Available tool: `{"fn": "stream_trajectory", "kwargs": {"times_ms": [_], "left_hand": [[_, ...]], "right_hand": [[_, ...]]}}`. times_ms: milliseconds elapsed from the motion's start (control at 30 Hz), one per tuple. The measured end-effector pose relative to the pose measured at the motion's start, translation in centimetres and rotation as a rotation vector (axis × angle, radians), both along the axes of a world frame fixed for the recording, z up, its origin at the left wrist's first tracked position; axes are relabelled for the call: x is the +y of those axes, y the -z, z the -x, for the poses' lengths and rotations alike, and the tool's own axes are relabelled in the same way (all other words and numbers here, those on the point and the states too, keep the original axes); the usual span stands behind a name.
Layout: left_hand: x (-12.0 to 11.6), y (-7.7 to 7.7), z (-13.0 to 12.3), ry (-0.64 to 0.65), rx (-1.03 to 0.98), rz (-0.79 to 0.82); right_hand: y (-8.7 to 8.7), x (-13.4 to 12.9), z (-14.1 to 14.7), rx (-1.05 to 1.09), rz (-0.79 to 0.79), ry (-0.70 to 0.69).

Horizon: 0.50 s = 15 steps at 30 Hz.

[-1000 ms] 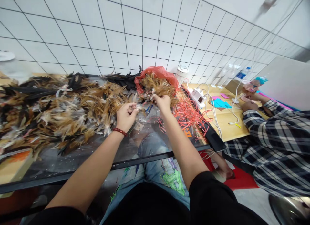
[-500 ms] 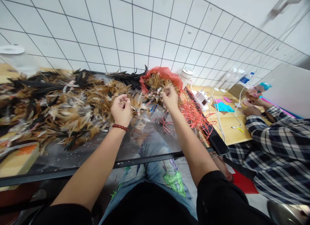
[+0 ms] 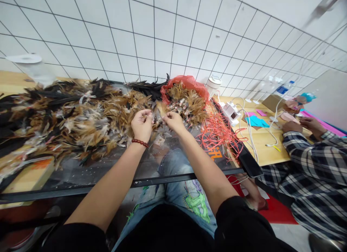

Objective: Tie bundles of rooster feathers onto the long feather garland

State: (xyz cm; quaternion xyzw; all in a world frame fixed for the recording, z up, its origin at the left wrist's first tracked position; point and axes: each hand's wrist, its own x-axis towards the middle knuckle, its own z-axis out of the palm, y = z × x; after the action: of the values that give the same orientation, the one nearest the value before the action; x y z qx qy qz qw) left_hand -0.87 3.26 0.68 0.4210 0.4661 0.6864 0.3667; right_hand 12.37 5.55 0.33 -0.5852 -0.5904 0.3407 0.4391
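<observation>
My left hand [image 3: 142,126], with a dark red bead bracelet [image 3: 140,142] on its wrist, is closed in a pinch at the right edge of a big feather pile [image 3: 89,116]. A blurred tan feather [image 3: 161,108] stands up between my two hands. My right hand [image 3: 175,122] pinches it low down, fingertips close to those of my left hand. Small pale feathers show at the left fingertips, partly hidden by the fingers. Behind my right hand, brown feathers [image 3: 187,102] spill from an open red plastic bag [image 3: 187,80].
Tangled orange-red strings [image 3: 217,131] lie right of the bag, near a black phone [image 3: 251,163] at the table edge. A white-lidded cup [image 3: 213,84] and a white power strip [image 3: 231,111] stand behind. At right, a person in a checked shirt [image 3: 314,158] handles something.
My right hand has moved left from the feathers at the red bag to beside my left hand, bringing a tan feather. The view has shifted slightly.
</observation>
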Motion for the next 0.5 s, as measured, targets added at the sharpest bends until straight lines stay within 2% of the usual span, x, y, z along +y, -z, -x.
{"fn": "stream_trajectory", "kwargs": {"times_ms": [100, 167, 300, 400, 500], "left_hand": [[-0.4, 0.5, -0.5, 0.156, 0.038, 0.073], [-0.6, 0.9, -0.7, 0.284, 0.047, 0.152], [-0.7, 1.3, -0.7, 0.427, -0.031, 0.222], [-0.7, 1.3, -0.7, 0.444, -0.015, 0.214], [-0.7, 1.2, -0.7, 0.409, 0.016, 0.202]], "right_hand": [[0.2, -0.7, -0.4, 0.371, -0.009, -0.039], [0.3, -1.5, -0.3, 0.51, -0.008, -0.062], [0.7, -2.5, 0.1, 0.532, 0.002, -0.067], [0.7, -2.6, 0.1, 0.519, -0.015, -0.051], [0.6, -2.6, 0.2, 0.547, -0.01, -0.054]]}}
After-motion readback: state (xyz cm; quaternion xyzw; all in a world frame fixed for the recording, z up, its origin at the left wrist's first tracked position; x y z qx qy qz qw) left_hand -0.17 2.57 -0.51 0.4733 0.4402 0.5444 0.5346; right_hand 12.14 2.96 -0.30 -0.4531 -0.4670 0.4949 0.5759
